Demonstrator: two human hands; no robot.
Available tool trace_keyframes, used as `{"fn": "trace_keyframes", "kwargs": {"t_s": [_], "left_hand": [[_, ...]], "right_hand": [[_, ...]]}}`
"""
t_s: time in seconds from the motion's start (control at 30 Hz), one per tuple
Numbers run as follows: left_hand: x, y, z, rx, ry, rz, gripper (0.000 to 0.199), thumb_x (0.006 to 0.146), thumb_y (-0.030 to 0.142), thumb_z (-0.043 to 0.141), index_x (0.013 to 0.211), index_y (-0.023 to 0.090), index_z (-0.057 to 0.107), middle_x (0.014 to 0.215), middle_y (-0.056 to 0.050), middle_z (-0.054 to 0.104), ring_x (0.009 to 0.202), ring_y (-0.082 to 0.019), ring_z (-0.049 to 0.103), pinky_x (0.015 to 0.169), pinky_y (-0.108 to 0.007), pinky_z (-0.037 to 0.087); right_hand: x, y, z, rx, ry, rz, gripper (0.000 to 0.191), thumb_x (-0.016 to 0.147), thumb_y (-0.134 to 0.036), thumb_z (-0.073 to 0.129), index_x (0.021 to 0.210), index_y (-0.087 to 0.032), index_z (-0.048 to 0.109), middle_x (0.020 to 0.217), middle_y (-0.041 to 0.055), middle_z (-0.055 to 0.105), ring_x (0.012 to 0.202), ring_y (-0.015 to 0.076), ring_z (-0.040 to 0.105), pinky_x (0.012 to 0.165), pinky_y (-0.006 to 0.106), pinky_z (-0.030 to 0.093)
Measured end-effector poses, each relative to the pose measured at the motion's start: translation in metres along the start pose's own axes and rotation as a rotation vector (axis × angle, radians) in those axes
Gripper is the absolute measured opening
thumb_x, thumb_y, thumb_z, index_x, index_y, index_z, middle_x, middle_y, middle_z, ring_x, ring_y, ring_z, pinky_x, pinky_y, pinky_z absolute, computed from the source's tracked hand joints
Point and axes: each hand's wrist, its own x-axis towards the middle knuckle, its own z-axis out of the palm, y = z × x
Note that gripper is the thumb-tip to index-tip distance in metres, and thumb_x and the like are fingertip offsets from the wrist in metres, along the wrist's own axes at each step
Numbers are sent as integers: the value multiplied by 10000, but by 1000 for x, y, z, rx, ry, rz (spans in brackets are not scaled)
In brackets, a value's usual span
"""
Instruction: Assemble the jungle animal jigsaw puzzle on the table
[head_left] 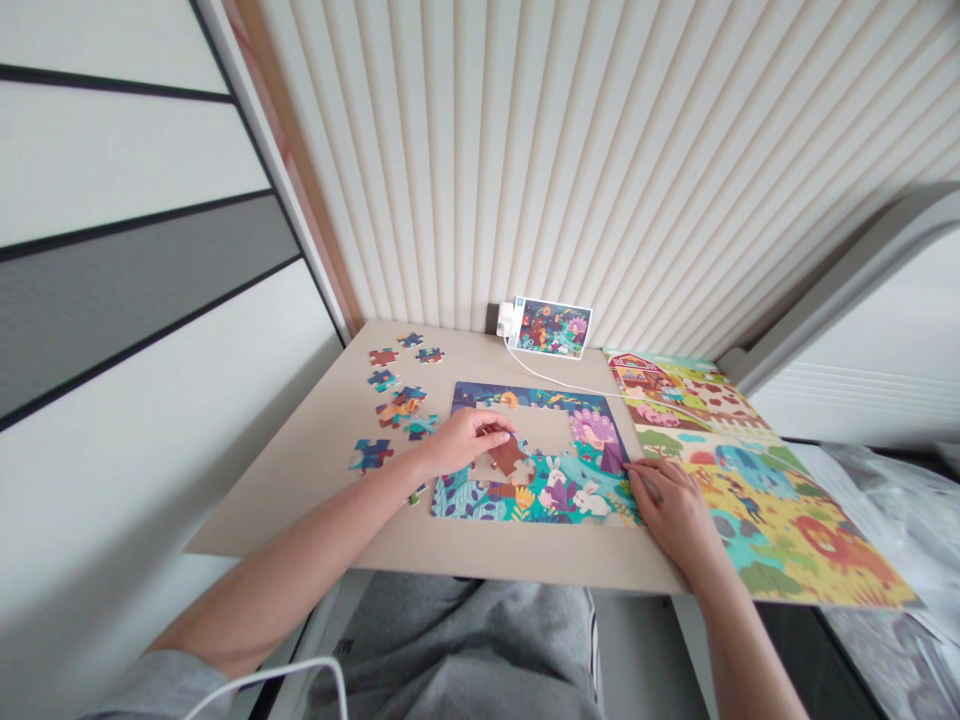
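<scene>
Two bare arms reach from the near side across a pale beige counter point(315, 440). The left hand point(461, 442) curves downward with its fingers bent, and appears to pinch a reddish-brown jigsaw piece point(508, 456) at the edge of the bare central gap in a rectangular, brightly coloured jigsaw puzzle point(525, 508). That puzzle lies flat near the middle of the counter, showing white rabbits, flowers and a peacock-like bird. The right hand point(670, 507) is relaxed and open, its fingertips touching the puzzle's right edge, seemingly to keep it from sliding. Left of the puzzle, a loose scatter of blue, red and orange jigsaw pieces point(394, 395) lies mostly separated, which would make each shape easy to pick out. At the far edge, a small rectangular picture card point(553, 327) in similar colours leans against a ribbed cream wall point(600, 170), probably placed to stay in view. A thin white cable point(570, 381) runs from a white plug beside it. To the right, a large yellow-and-green farm-scene puzzle board point(757, 490) overhangs the counter's edge, set to one side.
</scene>
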Motion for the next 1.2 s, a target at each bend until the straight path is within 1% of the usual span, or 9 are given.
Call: {"fn": "trace_keyframes", "kwargs": {"t_s": [0.17, 0.27, 0.37, 0.5, 0.63, 0.77, 0.93, 1.07, 1.2], "left_hand": [[-1, -2, 6, 56, -5, 37, 268, 949, 342, 646, 1144, 194, 754, 1048, -56, 784, 918, -198, 719, 830, -299, 554], [-1, -2, 11, 70, 2, 42, 246, 936, 321, 663, 1126, 183, 737, 1008, -60, 782, 879, -191, 722, 790, -289, 558], [0, -4, 16, 147, -18, 73, 178, 947, 304, 658, 1073, 205, 735, 997, -42, 785, 877, -185, 726, 788, -277, 550], [4, -8, 23, 278, -55, 171, 141, 969, 244, 638, 1064, 225, 740, 1020, -31, 782, 908, -181, 726, 827, -271, 528], [7, -8, 28, 389, -31, 262, 142, 993, 229, 617, 1073, 213, 732, 1050, -52, 768, 986, -201, 707, 920, -311, 514], [8, -6, 29, 481, -18, 309, 153, 1012, 223, 587, 1086, 196, 718, 1085, -73, 755, 1052, -221, 684, 982, -353, 500], [3, -4, 27, 509, -40, 324, 208, 1023, 186, 537, 1147, 192, 705, 1164, -80, 742, 1125, -220, 666, 1044, -365, 490], [-3, -1, 18, 546, -38, 326, 285, 1021, 159, 493, 1218, 197, 696, 1260, -85, 720, 1208, -219, 641, 1093, -374, 468], [-11, 6, 1, 612, -161, 344, 310, 965, 225, 616, 1265, 224, 696, 1257, -83, 725, 1200, -239, 649, 1089, -387, 463]], "right_hand": [[0, 0, 0, 1, -5, 0, 279, 1014, -361, 519, 1070, -244, 766, 1111, 108, 736, 1032, 292, 679, 948, 471, 529], [0, 2, 1, 2, -1, 1, 275, 1013, -362, 523, 1071, -244, 765, 1112, 104, 736, 1036, 291, 679, 951, 469, 529], [-1, 3, 2, 1, 0, 2, 266, 1012, -360, 527, 1068, -244, 760, 1112, 103, 734, 1038, 291, 675, 955, 465, 525], [0, 3, 2, 0, -1, 2, 259, 1013, -353, 527, 1060, -243, 757, 1114, 103, 733, 1034, 290, 674, 953, 460, 525], [0, 2, 2, 4, -2, 0, 272, 1016, -360, 518, 1057, -244, 762, 1104, 108, 735, 1017, 293, 678, 942, 469, 531], [0, 2, 2, 9, 8, -2, 284, 1012, -370, 516, 1064, -249, 768, 1104, 111, 737, 1017, 298, 683, 939, 481, 535], [0, 2, 1, 3, -4, 4, 271, 1015, -355, 523, 1060, -236, 762, 1109, 109, 734, 1020, 289, 680, 946, 465, 531], [0, 1, 1, -1, -2, -2, 266, 1015, -347, 527, 1062, -229, 761, 1107, 109, 733, 1017, 283, 678, 951, 459, 529], [0, 1, 1, -5, -8, 1, 265, 1019, -346, 527, 1079, -223, 754, 1114, 109, 729, 1026, 283, 670, 959, 459, 524]]}}
